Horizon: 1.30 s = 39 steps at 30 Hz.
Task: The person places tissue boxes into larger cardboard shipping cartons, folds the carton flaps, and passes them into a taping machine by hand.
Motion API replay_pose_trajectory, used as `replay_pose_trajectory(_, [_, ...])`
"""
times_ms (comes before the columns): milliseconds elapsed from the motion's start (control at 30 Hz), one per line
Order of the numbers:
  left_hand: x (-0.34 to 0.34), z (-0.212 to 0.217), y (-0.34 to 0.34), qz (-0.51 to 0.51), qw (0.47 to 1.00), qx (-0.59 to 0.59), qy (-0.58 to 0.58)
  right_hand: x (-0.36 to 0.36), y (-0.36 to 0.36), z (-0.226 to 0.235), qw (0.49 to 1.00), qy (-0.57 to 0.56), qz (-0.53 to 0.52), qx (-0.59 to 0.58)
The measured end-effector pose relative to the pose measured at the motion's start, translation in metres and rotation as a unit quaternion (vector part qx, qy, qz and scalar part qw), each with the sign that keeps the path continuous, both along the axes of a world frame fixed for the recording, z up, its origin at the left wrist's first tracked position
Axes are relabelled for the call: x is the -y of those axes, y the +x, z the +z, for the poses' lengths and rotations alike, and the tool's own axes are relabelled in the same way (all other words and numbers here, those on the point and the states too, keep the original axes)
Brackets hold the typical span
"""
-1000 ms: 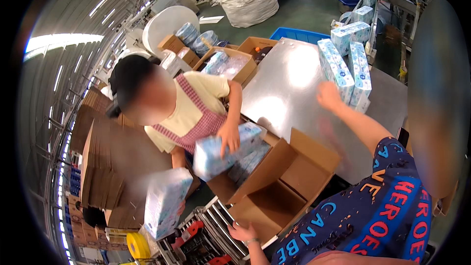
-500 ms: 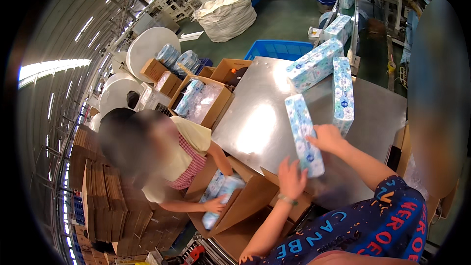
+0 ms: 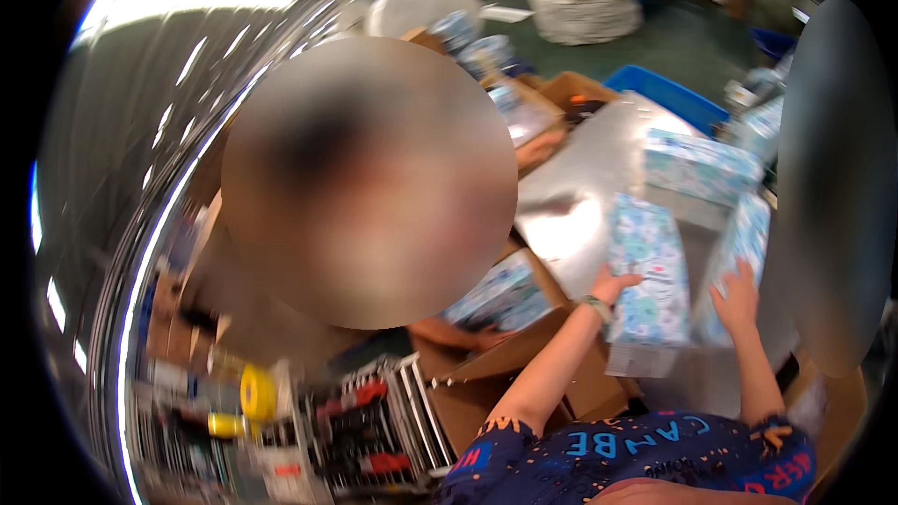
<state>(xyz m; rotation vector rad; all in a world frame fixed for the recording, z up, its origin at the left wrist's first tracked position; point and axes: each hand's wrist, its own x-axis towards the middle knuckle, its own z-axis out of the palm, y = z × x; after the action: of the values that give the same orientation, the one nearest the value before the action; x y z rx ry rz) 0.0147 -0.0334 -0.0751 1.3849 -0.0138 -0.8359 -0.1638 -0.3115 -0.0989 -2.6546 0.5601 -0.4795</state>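
Observation:
Before me a long white-and-blue floral pack (image 3: 650, 266) stands on the metal table (image 3: 585, 164). My left hand (image 3: 613, 288) grips its left side, the thumb over the front. My right hand (image 3: 737, 301) lies with fingers stretched out and apart against a second floral pack (image 3: 745, 234), just to the right. Behind these two, another floral pack (image 3: 702, 166) lies crosswise. To the left, a co-worker's hand (image 3: 482, 339) touches floral packs (image 3: 505, 295) inside an open cardboard box (image 3: 552, 281). Motion blurs the view, and the undersides of the packs are hidden.
A blue crate (image 3: 669, 98) stands past the table's far edge. The co-worker is close on my left. Cardboard boxes (image 3: 571, 89) stand along the table's left side. A roller conveyor (image 3: 374, 421) and yellow tape rolls (image 3: 257, 393) are at lower left.
The view has swung left. My left hand has come onto a pack's left side, and my right hand has moved onto the pack at right. The co-worker has come closer.

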Motion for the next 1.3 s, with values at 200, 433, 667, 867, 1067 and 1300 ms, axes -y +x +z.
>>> replay_pose_trajectory(200, [-0.080, 0.087, -0.070, -0.001, 0.963, 0.018, -0.269, -0.023, -0.022, -0.009, 0.983, -0.084, -0.116, -0.114])
replay_pose_trajectory(433, [-0.259, 0.085, -0.174, 0.090, 0.887, 0.434, 0.130, -0.036, 0.025, 0.029, 0.992, -0.103, 0.077, 0.015])
replay_pose_trajectory(667, [-0.309, -0.017, -0.226, -0.202, 0.760, 0.439, 0.435, -0.174, 0.035, 0.151, 0.923, 0.034, 0.262, 0.281])
replay_pose_trajectory(867, [-0.237, -0.123, -0.222, -0.355, 0.718, 0.369, 0.471, -0.303, 0.022, 0.103, 0.748, 0.092, 0.634, 0.172])
replay_pose_trajectory(1067, [-0.255, -0.122, -0.257, -0.457, 0.752, 0.120, 0.460, -0.364, 0.041, -0.042, 0.719, -0.119, 0.667, -0.156])
replay_pose_trajectory(1300, [-0.277, -0.084, -0.243, -0.349, 0.835, 0.119, 0.410, -0.330, 0.023, -0.234, 0.625, -0.152, 0.620, -0.449])
